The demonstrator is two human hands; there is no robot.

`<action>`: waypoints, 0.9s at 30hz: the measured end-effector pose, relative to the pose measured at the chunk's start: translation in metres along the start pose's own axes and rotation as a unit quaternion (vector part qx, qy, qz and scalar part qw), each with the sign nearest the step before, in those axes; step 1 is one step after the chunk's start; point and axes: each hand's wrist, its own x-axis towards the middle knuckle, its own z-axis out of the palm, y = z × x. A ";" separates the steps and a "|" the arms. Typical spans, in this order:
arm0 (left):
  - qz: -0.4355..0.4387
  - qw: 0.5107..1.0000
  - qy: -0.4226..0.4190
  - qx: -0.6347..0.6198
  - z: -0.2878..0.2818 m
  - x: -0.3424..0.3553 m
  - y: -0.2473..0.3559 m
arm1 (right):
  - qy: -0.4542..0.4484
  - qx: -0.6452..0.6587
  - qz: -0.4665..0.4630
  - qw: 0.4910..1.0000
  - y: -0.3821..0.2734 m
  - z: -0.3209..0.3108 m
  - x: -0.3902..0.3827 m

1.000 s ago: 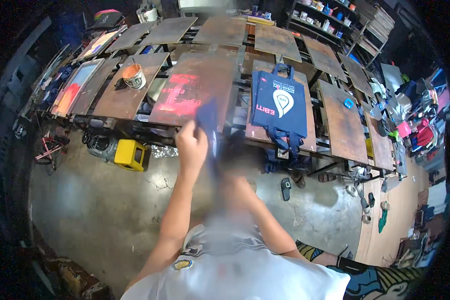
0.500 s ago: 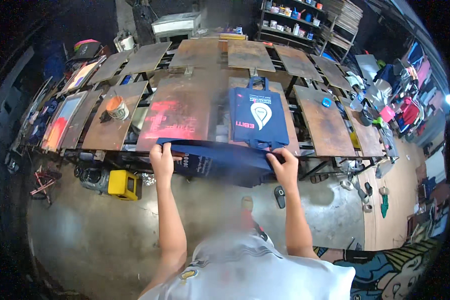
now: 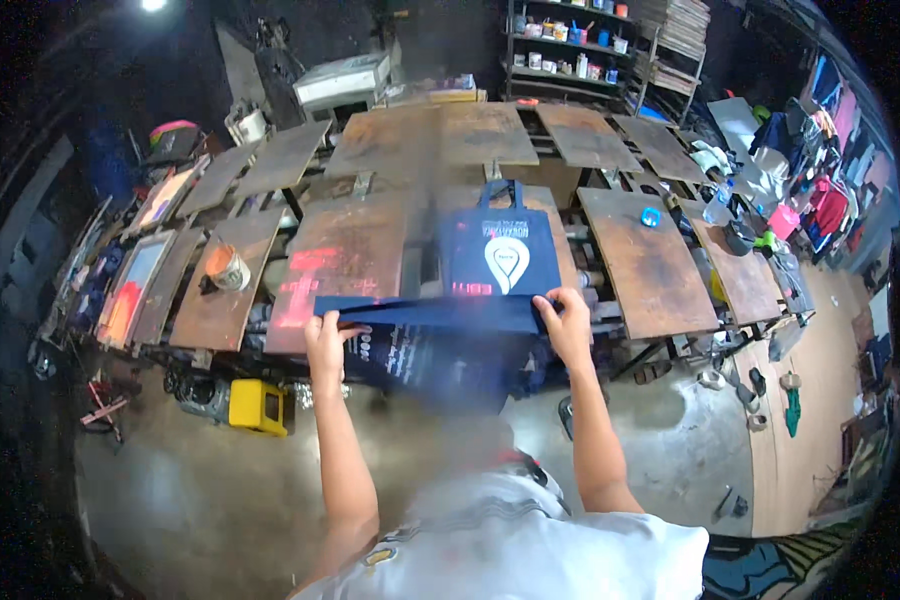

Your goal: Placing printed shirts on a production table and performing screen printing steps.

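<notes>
A dark blue tote bag (image 3: 402, 345) with white print hangs between my hands, its upper edge stretched nearly straight. My left hand (image 3: 326, 348) pinches its left corner, and my right hand (image 3: 567, 325) grips the right corner between thumb and fingers. Just beyond, another blue tote bag (image 3: 532, 238) lies flat on a wooden board, its handles toward the far side. It bears a white drop-shaped print and pink lettering; the held bag covers its near part. A blurred vertical band smears the middle of the picture.
Left of the bags, a board (image 3: 360, 240) carries pink paint marks. Farther left stands a paint-stained bucket (image 3: 228, 268). A small blue round object (image 3: 651, 217) rests on a right-hand board. On the floor are a yellow stool (image 3: 258, 407) and several sandals (image 3: 711, 380).
The held bag's upper edge has gone from curved to nearly straight, and more of its printed side hangs down. It now covers the near part of the bag on the board. The view has shifted.
</notes>
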 end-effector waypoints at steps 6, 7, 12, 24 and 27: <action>0.071 0.994 -0.088 -0.010 0.066 0.040 -0.036 | 0.025 0.111 0.119 0.986 0.057 -0.024 0.046; 0.099 0.989 -0.112 -0.016 0.078 0.046 -0.038 | 0.038 0.157 0.103 0.982 0.062 -0.034 0.055; 0.107 0.976 -0.137 -0.133 0.132 0.046 -0.045 | 0.173 0.275 0.014 0.945 0.065 -0.074 0.093; -0.242 0.969 -0.050 -0.003 0.095 -0.024 -0.283 | -0.001 -0.029 0.087 0.996 0.216 -0.039 -0.023; -0.263 0.965 -0.019 -0.001 0.097 -0.029 -0.290 | -0.071 -0.031 0.191 0.979 0.250 -0.029 -0.043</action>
